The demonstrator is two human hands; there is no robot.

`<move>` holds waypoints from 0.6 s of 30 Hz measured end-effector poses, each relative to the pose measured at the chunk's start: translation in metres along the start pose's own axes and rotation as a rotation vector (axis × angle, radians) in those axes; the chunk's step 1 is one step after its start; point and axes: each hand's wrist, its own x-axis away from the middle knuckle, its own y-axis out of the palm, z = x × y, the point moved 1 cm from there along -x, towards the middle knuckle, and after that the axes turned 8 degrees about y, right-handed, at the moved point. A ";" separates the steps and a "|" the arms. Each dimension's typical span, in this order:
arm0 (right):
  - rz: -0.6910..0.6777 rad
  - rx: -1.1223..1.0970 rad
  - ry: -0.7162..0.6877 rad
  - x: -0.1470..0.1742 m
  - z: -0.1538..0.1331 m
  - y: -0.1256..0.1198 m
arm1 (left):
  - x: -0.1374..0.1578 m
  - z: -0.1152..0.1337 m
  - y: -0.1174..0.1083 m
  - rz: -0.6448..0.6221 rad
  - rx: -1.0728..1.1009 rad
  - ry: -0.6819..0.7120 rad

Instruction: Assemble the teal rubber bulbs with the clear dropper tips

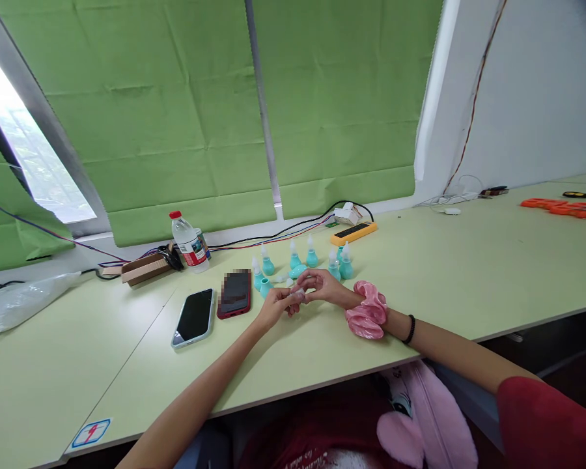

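Note:
My left hand (275, 307) is closed, its thumb and fingers pinching a small translucent plastic piece (299, 294) above the table. From the right, my right hand (323, 286) has its fingertips closed on the same piece. Just beyond my hands stand several teal squeeze bulbs with clear pointed nozzles, among them one bulb (267, 266) at the back left and another (346, 268) at the right. An open-topped teal bulb (265, 287) without a nozzle is beside my left hand. One teal bulb (297, 271) lies on its side behind my fingers, near small clear pieces (289, 282).
Left of my hands lie a red-cased phone (234, 293) and a light-cased phone (194, 318). Behind them are a plastic bottle (190, 244) and a cardboard box (146, 268). A yellow multimeter-like device (354, 233) and cables line the wall; orange items (564, 207) lie far right.

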 end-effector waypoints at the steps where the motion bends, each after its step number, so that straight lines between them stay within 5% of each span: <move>1: -0.008 -0.001 -0.002 0.000 0.000 0.000 | 0.000 0.001 0.000 0.001 0.011 -0.001; 12: 0.033 -0.048 0.015 0.001 -0.001 0.002 | 0.001 0.001 0.000 0.035 -0.155 0.092; 15: 0.090 -0.082 0.030 0.000 0.002 0.000 | 0.003 0.002 -0.005 0.181 -0.345 0.168; 18: 0.152 -0.109 0.061 -0.002 0.005 -0.002 | 0.005 0.009 -0.012 0.434 -0.756 0.315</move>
